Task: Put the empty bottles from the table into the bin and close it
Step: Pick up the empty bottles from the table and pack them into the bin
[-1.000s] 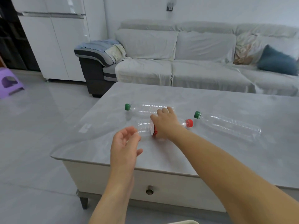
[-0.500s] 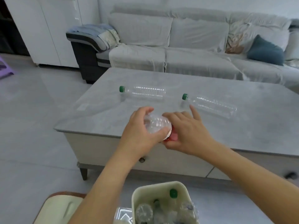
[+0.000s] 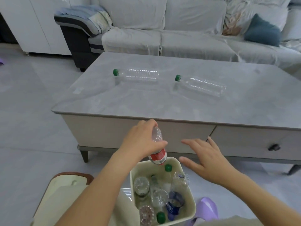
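**Bottle poised over the bin, two more waiting on the table**

The left hand (image 3: 143, 141) is wrapped around a clear red-labelled bottle (image 3: 157, 144), holding it neck-down with its label end just above the far rim of the cream bin (image 3: 192, 207). The right hand (image 3: 210, 162) floats open and empty, just right of the bin, fingers spread. To do this step well, I would bring the bottle a little nearer, over the middle of the opening, before letting go; the bin already holds several bottles, so a drop at the rim could bounce out onto the floor.

Left of the bin lies what looks like its lid (image 3: 65, 190), off and flat. On the table (image 3: 114, 101), well apart from the hands, two green-capped bottles lie on their sides: the left bottle (image 3: 140, 74) and the right bottle (image 3: 203, 85).

Half a second ago both hands gripped this bottle together at the table's near edge; since then the right hand has let go and the left has carried it down to the bin.
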Demonstrator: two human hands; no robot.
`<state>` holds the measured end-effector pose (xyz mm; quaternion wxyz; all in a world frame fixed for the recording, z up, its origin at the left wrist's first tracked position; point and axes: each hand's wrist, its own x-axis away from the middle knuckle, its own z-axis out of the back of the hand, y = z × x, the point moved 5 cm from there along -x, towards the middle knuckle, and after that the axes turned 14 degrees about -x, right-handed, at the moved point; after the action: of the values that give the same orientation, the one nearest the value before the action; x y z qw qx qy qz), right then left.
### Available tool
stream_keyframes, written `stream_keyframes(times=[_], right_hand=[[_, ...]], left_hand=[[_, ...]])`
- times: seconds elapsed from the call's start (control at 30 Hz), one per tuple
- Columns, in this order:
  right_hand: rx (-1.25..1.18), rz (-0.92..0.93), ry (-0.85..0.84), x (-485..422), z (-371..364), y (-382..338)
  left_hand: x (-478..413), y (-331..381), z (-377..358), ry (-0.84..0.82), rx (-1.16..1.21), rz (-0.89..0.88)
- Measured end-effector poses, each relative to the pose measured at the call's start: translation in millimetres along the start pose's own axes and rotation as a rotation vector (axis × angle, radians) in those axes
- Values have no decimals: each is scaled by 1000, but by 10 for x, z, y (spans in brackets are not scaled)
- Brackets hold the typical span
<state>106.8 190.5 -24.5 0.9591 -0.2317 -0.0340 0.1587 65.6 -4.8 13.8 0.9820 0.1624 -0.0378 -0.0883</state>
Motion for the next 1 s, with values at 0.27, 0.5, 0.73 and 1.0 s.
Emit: stream_keyframes(times=[0.27,0.5,0.73,1.0], right_hand=[[45,-152,-86,329,-288,369],[1,-231,-113,472,-537,499],[-26,-243,-100,541,-564,571],[-47,-285,-85,634,-595,704]], left_hand=[[228,175,17,-116,76,-140],[435,358,-544,-399,-4,-259],[379,307,-749,-295,-59,-217],[233,99,-941,-77,-367,-233]])
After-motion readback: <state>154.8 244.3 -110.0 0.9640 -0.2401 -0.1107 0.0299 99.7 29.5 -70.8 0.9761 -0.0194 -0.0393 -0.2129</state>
